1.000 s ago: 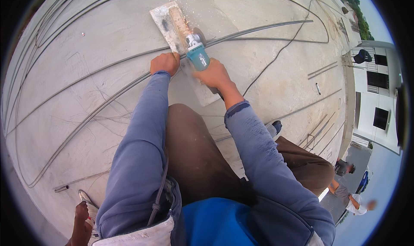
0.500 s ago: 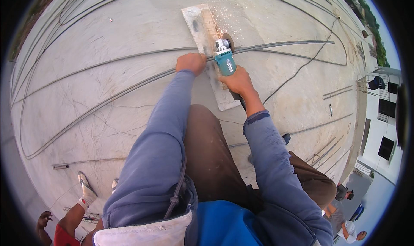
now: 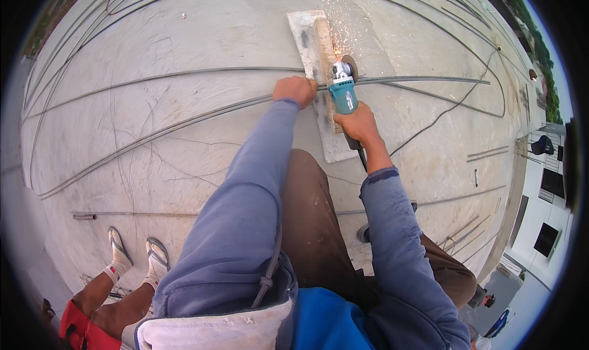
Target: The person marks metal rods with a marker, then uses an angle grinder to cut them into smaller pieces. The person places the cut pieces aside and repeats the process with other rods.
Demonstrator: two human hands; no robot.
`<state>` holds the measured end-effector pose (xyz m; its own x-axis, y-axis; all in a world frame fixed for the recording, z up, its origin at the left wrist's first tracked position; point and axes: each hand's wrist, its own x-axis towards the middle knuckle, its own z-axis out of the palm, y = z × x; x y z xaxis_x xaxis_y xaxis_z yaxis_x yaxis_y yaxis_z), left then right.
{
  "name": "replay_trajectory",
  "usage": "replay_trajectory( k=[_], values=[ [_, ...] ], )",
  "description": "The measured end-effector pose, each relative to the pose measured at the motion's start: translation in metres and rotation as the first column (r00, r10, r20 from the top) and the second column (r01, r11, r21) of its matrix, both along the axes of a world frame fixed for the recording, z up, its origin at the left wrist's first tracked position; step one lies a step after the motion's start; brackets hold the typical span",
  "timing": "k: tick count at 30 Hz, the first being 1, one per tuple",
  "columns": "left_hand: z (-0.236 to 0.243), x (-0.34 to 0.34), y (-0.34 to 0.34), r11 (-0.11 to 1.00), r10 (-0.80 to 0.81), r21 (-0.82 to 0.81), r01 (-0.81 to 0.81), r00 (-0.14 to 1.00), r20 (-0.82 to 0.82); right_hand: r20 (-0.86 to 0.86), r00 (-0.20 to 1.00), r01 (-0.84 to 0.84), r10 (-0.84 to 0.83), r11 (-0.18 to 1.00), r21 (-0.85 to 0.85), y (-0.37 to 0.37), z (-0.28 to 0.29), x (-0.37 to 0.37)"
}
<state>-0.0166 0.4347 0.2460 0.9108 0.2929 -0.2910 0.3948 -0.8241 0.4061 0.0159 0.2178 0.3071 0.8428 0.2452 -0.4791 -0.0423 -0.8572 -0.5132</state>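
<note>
My right hand [image 3: 361, 124] is wrapped round the teal body of an angle grinder [image 3: 343, 96]. Its disc [image 3: 350, 66] meets the grey steel bars, and orange sparks [image 3: 345, 34] spray away toward the far side. My left hand [image 3: 296, 91] is closed round the bars [image 3: 242, 104] just left of the grinder. Beneath the bars lies a worn board [image 3: 305, 34] with a timber strip [image 3: 324, 37] along it. How many bars my left fist grips is hidden.
Long bars [image 3: 184, 75] run across the concrete floor [image 3: 202, 147]. The grinder's black cord [image 3: 423, 117] trails to the right. Short rod offcuts [image 3: 488, 154] lie at right. A person's sandalled feet [image 3: 157, 258] stand at lower left, near a pipe [image 3: 84, 217].
My view has shifted, so the grinder, board and hands appear farther right. Both of the other person's feet now show at lower left. Sparks still fly, and my grips are unchanged.
</note>
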Motion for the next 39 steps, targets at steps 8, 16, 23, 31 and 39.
replay_trajectory(
  k=[8, 16, 23, 31, 39],
  values=[
    [0.0063, -0.0009, -0.0007, 1.000, -0.001, -0.029, 0.001, 1.000, -0.002, -0.010, 1.000, 0.015, -0.015, 1.000, 0.010, -0.0008, 0.0012, 0.0000],
    [0.0027, -0.0011, 0.0020, 1.000, -0.016, 0.001, 0.016, 1.000, -0.006, -0.012, 1.000, -0.001, 0.001, 1.000, 0.008, -0.0008, -0.0024, 0.0033],
    [0.0017, -0.0026, 0.0013, 0.999, -0.019, -0.026, 0.019, 1.000, 0.010, 0.006, 1.000, -0.003, 0.003, 1.000, 0.015, -0.0001, 0.0034, -0.0005],
    [-0.0018, 0.0016, 0.0014, 0.999, -0.044, 0.003, 0.044, 0.999, 0.007, 0.011, 1.000, -0.009, 0.009, 1.000, 0.019, -0.0005, 0.0018, 0.0004],
    [0.0026, -0.0047, 0.0029, 1.000, -0.001, -0.009, 0.001, 1.000, 0.006, 0.000, 1.000, -0.018, 0.018, 0.998, 0.057, -0.0013, -0.0039, 0.0013]
  ],
)
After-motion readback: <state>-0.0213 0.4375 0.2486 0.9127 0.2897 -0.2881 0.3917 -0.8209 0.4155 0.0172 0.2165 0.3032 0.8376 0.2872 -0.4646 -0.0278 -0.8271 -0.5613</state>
